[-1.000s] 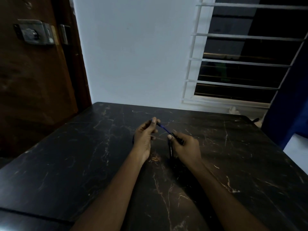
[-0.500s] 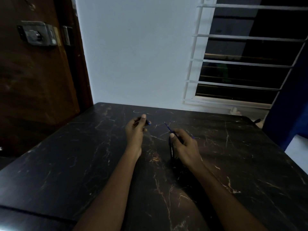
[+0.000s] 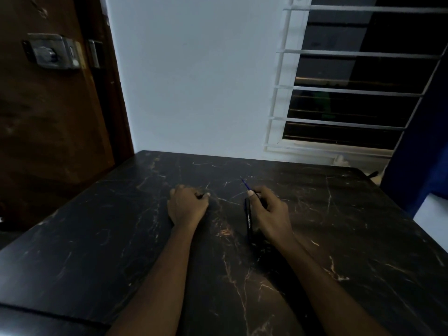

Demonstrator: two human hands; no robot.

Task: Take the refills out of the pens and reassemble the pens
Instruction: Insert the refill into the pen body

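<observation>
Both of my hands rest on the black marble table [image 3: 97,238]. My left hand [image 3: 188,206] lies knuckles up with its fingers curled, and a small dark pen part [image 3: 200,196] is pinched between thumb and fingers; most of that part is hidden. My right hand [image 3: 269,212] pinches a thin blue refill [image 3: 245,184], which points away from me toward the wall. The black pen barrel [image 3: 248,220] runs along the left side of that hand, its far end under the thumb. The hands are about a hand's width apart.
A brown wooden door with a metal lock [image 3: 52,53] stands at the left, beside a white wall. At the back right is a barred window [image 3: 351,90], and a dark blue curtain [image 3: 421,154] hangs at the far right. The table's right edge drops off near it.
My left hand has pulled away to the left with the small pen part and settled on the table. The blue refill now stands free in my right hand.
</observation>
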